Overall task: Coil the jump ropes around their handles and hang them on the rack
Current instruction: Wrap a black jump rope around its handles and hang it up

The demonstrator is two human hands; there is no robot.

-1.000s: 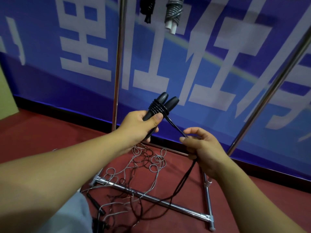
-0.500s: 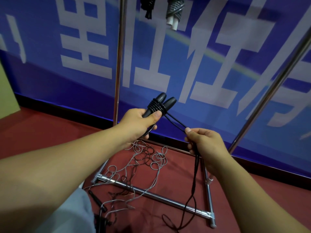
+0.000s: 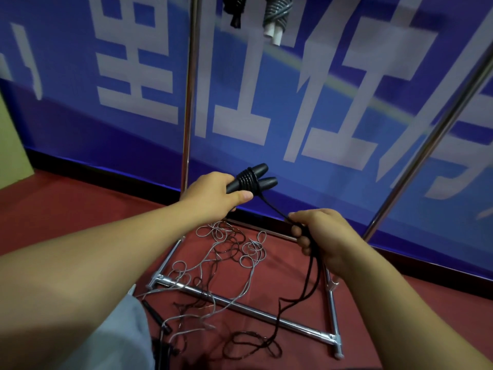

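Black rope: its two handles (image 3: 250, 181) sit side by side, a few turns already wound round them; the cord (image 3: 309, 279) runs down to the floor.
Left hand (image 3: 213, 194): grip clamped on the handles.
Right hand (image 3: 325, 237): fingers curled round the doubled cord, just below the handles.
Handling: probably light and limp, apt to kink; best taken near the handles and kept taut.
Floor (image 3: 80, 209): red, with a tangle of grey rope (image 3: 226, 252) across the rack base (image 3: 240, 307).
Room: blue banner (image 3: 320, 116) behind; two coiled ropes (image 3: 277, 14) hang at the top.
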